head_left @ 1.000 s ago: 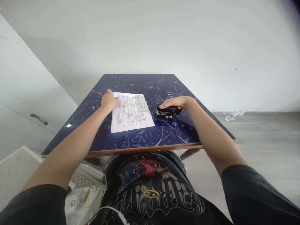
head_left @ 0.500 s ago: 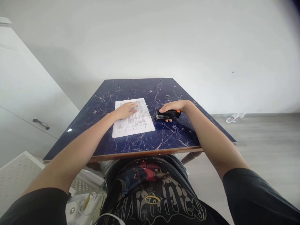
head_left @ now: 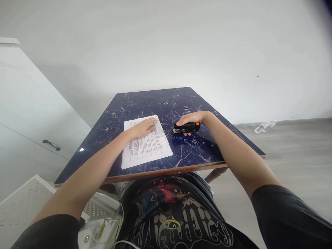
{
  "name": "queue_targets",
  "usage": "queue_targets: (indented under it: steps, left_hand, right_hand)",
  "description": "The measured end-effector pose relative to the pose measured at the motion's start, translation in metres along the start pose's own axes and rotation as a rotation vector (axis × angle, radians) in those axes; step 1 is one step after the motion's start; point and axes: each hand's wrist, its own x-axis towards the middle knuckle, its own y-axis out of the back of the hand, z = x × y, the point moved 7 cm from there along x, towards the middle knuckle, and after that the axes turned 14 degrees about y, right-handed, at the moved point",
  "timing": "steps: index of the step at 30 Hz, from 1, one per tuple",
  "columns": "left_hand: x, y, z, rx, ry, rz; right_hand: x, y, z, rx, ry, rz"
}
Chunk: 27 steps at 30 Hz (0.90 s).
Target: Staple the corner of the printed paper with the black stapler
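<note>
My left hand [head_left: 144, 128] lies flat, fingers stretched out, on the upper part of a printed sheet of paper [head_left: 145, 152]. Whether it is one sheet or a thin stack I cannot tell. To the right of the paper, my right hand [head_left: 190, 118] is wrapped round a black stapler [head_left: 186, 128] with an orange part at its back end. The stapler's front points left, toward the paper's right edge, with a small gap between them. Fingertips show beneath the stapler, and its underside is hidden.
The dark blue marbled table [head_left: 145, 100] has a wooden front edge close to my body. A small dark piece [head_left: 185, 107] lies beyond my right hand. A white cabinet [head_left: 31, 103] stands at left, a perforated white stand [head_left: 23, 204] below it. A clear plastic item [head_left: 264, 126] lies on the floor.
The paper and my left hand have shifted nearer to the table's front edge. My right hand keeps its grip on the stapler. The view has tilted slightly.
</note>
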Motion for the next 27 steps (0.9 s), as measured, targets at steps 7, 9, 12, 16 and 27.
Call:
queue_targets:
  steps: [7, 9, 12, 16, 27]
  left_hand:
    - [-0.004, -0.006, 0.008, 0.092, -0.001, -0.074]
    - [-0.005, -0.007, 0.008, 0.105, -0.003, -0.087]
    - [-0.005, -0.008, 0.008, 0.110, -0.010, -0.087]
    - [-0.004, -0.007, 0.009, 0.105, -0.014, -0.044]
    - [-0.002, -0.017, 0.020, 0.102, -0.031, -0.071]
  right_hand:
    - [-0.004, 0.010, -0.004, 0.012, 0.038, 0.125]
    - [-0.005, 0.012, -0.002, 0.026, 0.024, 0.169]
    - [-0.004, 0.020, 0.002, -0.003, 0.029, 0.263]
    - [-0.005, 0.044, 0.011, -0.205, -0.016, 0.511]
    - [0.002, 0.049, -0.002, -0.431, -0.038, 0.692]
